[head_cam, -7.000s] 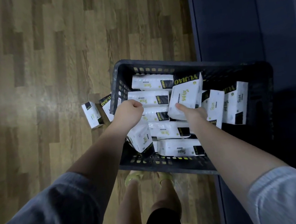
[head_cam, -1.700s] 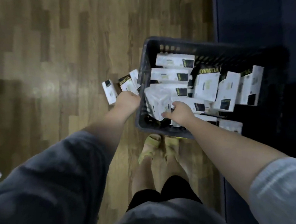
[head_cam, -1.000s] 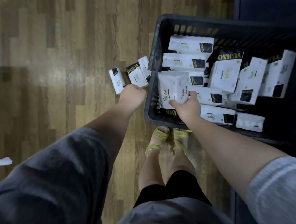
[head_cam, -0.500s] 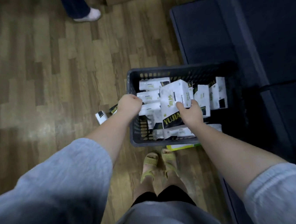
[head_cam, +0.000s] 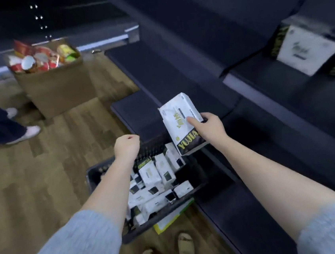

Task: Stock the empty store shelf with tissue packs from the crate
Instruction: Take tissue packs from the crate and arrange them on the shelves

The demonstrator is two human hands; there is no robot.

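A white tissue pack (head_cam: 181, 123) is held raised in the right hand (head_cam: 209, 129) — fingers curled round its lower right edge, thumb laid on its face — above the far end of the dark crate (head_cam: 97, 176). More packs are heaped in the crate below both hands. The left hand (head_cam: 126, 145) is loosely fisted and grips nothing, just left of the held pack. Dark shelves (head_cam: 273, 103) are seen beyond the right hand.

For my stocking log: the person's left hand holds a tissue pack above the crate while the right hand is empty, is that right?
Not quite: the hands are swapped. The head view shows the right hand holding the tissue pack above the crate, while the left hand is curled and empty.
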